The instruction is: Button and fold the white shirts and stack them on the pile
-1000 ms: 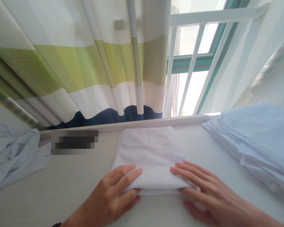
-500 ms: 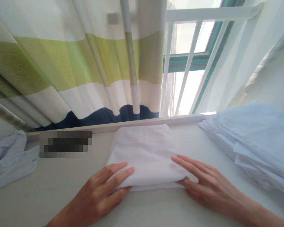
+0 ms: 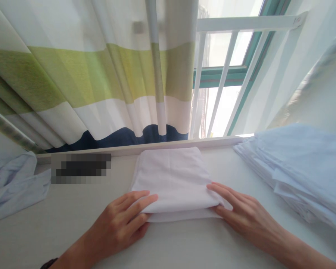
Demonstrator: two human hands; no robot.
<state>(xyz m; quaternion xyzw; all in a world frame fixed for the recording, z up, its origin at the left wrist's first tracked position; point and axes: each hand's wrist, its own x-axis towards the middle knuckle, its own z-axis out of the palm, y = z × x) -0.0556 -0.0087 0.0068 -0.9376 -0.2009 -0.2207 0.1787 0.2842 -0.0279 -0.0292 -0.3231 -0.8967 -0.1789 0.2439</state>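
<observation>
A folded white cloth lies flat on the white table, its far edge close to the raised rim. At its near left corner, my left hand has its fingers on top and its thumb at the near edge, gripping the upper layer. My right hand pinches the near right corner, with the thumb under the upper layer and the fingers above. Below that raised near edge, a lower layer of the cloth shows, resting on the table.
A stack of folded white cloths stands on the right. Crumpled white cloth lies at the far left, beside a pixelated dark object. Behind the table's rim hang a striped curtain and a white railing.
The upper layer's near edge has risen and moved slightly away from me, so more of the lower layer shows. Both hands have shifted a little with it. The camera view has tilted slightly.
</observation>
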